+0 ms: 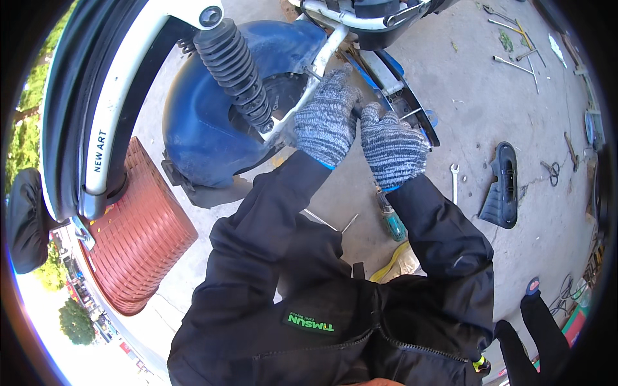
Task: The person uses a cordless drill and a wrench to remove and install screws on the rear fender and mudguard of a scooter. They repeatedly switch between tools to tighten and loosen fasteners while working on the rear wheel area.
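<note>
My left hand (327, 117), in a grey striped knit glove, is closed at the white frame tube (336, 40) of a vehicle, beside a black shock-absorber boot (228, 77) and a blue plastic fender (193, 135). My right hand (393, 145), gloved alike, has curled fingers close against my left, near a long dark panel with blue edges (421, 119). What my fingers hold is hidden. A teal-handled tool (393, 224) lies below my right wrist, with an open-ended wrench (455, 183) to its right.
A red woven basket (145, 238) hangs at the left. On the concrete at the right lie a black moulded part (501, 186), scissors (552, 172) and several wrenches (515, 64). Dark-clothed legs (537, 328), apparently another person's, show at the lower right.
</note>
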Demonstrator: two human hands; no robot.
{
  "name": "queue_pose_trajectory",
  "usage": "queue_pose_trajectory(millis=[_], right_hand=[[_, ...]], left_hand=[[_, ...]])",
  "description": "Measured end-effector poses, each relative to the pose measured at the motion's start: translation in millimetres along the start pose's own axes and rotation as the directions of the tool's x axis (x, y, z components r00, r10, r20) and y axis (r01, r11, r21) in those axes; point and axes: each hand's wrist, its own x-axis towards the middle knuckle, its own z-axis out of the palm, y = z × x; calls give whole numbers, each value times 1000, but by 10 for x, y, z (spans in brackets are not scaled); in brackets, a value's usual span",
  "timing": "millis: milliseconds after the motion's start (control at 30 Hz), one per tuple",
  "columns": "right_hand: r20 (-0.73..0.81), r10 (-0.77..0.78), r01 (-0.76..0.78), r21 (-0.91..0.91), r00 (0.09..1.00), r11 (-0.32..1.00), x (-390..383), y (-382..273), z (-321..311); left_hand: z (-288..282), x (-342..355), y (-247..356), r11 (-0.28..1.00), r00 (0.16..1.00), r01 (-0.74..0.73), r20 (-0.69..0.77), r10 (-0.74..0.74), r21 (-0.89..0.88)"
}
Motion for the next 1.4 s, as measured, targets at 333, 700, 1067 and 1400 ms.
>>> queue_pose_trajectory(millis=[333,700,1067,1400], right_hand=[[691,-234,-593,714,684,373,248,273,-50],[40,38,-50,368,998,928,-140,163,94],[139,516,239,766,845,-597,29,-3,560],[-223,571,147,973,790,178,30,56,677]], left_hand=[[60,-110,-42,986,993,-66,110,49,153],[224,-108,-20,992,974,-64,-209,86,109],[-146,48,543,912,930,-291,309,199,290],[-55,230,526,870,773,-430,597,216,242]])
